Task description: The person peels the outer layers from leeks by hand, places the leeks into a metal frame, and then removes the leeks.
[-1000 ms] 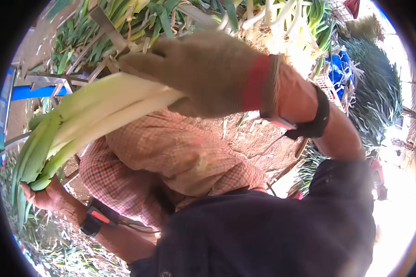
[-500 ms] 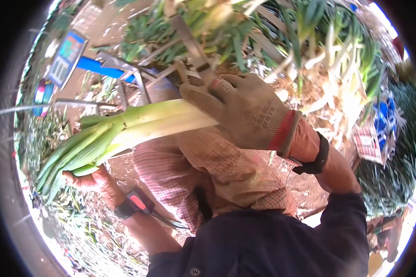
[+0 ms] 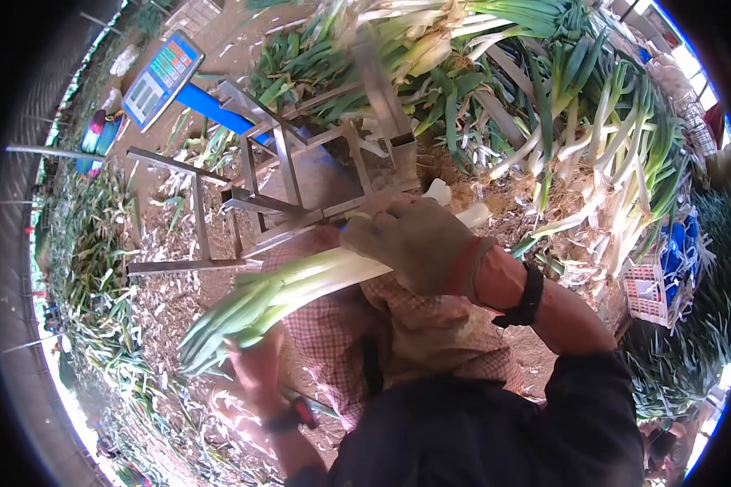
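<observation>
- Right hand (image 3: 418,243) is gripping leeks (image 3: 304,284) at stems (image 3: 345,269), probably stiff, best for holding.
- Left hand (image 3: 256,372) is touching leeks' leaves (image 3: 231,323), probably soft; its closure I cannot tell.

Wears a dark top (image 3: 487,430), red-checked legwear (image 3: 321,325), a brownish glove (image 3: 418,243) with reddish cuff (image 3: 469,266), and two black wristbands (image 3: 530,299).

No text is legible, even on the display panel (image 3: 163,79).
</observation>
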Demonstrator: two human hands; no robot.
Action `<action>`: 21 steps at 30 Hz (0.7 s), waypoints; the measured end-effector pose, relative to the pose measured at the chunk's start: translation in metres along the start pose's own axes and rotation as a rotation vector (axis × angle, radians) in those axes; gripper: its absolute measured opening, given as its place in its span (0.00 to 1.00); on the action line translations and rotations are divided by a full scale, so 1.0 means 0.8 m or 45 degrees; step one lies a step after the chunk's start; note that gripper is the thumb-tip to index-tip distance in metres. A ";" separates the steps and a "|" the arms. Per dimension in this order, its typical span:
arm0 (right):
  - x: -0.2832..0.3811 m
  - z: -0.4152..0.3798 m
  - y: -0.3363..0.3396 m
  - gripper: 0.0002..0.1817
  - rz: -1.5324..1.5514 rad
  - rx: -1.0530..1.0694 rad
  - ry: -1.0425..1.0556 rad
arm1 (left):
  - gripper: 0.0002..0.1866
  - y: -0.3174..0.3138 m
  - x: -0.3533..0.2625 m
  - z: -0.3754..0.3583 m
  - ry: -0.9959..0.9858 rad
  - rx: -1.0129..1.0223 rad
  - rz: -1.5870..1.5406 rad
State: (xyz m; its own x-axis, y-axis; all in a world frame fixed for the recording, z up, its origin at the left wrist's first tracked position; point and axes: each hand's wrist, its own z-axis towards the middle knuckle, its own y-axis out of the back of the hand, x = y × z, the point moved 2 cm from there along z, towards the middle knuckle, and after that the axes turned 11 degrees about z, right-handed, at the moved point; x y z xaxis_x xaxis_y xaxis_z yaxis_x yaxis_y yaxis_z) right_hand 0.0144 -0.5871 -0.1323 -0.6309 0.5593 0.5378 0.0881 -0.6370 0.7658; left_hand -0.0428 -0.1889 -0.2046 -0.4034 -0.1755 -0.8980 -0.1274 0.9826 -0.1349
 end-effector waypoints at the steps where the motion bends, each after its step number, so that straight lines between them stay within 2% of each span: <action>1: 0.002 0.000 0.002 0.19 -0.042 -0.052 0.001 | 0.23 0.007 -0.009 -0.019 0.177 -0.013 0.339; 3: 0.008 -0.005 0.002 0.20 -0.119 -0.150 -0.013 | 0.18 0.014 -0.038 -0.057 0.558 0.131 0.930; 4: 0.010 -0.006 -0.002 0.20 -0.102 -0.181 0.022 | 0.16 -0.032 -0.063 -0.073 0.400 0.043 1.248; 6: 0.007 -0.009 -0.008 0.21 -0.063 -0.231 0.084 | 0.22 -0.122 -0.101 -0.081 -0.153 0.076 1.558; 7: 0.010 -0.011 -0.010 0.22 -0.043 -0.234 0.088 | 0.32 -0.158 -0.103 -0.077 -0.810 0.105 1.786; 8: 0.015 -0.014 -0.011 0.23 -0.030 -0.242 0.077 | 0.43 -0.197 -0.103 -0.061 -1.175 0.187 2.038; 10: 0.014 -0.032 -0.008 0.30 -0.006 -0.052 -0.063 | 0.53 -0.233 -0.077 -0.027 -1.184 0.159 2.272; 11: 0.012 -0.055 0.006 0.33 -0.021 -0.044 -0.195 | 0.49 -0.235 -0.070 -0.006 -1.461 0.211 2.205; 13: 0.005 -0.109 0.037 0.39 -0.059 -0.024 -0.429 | 0.50 -0.224 -0.062 0.013 -1.323 0.193 2.317; 14: 0.002 -0.152 0.046 0.43 -0.282 -0.060 -0.506 | 0.50 -0.224 -0.058 0.018 -1.225 0.222 2.303; 16: 0.006 -0.241 0.054 0.46 -0.100 -0.129 -0.824 | 0.53 -0.225 -0.054 0.023 -1.031 0.259 2.295; 17: 0.007 -0.290 0.049 0.48 0.070 -0.089 -1.030 | 0.51 -0.224 -0.055 0.025 -1.099 0.283 2.344; 18: 0.013 -0.336 0.040 0.51 0.191 0.165 -1.363 | 0.50 -0.221 -0.058 0.027 -1.172 0.297 2.392; 19: 0.019 -0.394 0.011 0.56 0.373 0.234 -1.455 | 0.49 -0.221 -0.062 0.029 -1.255 0.310 2.436; 21: 0.049 -0.491 -0.044 0.63 0.756 0.555 -1.691 | 0.49 -0.225 -0.064 0.028 -1.361 0.356 2.512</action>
State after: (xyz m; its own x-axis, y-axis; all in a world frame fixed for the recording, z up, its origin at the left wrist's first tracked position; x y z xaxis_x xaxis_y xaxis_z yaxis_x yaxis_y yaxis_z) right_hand -0.3164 -0.7513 -0.2769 0.6863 0.4956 0.5323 0.4361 -0.8662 0.2441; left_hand 0.0214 -0.3556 -0.1435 0.6636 0.7068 0.2452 -0.1808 -0.1665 0.9693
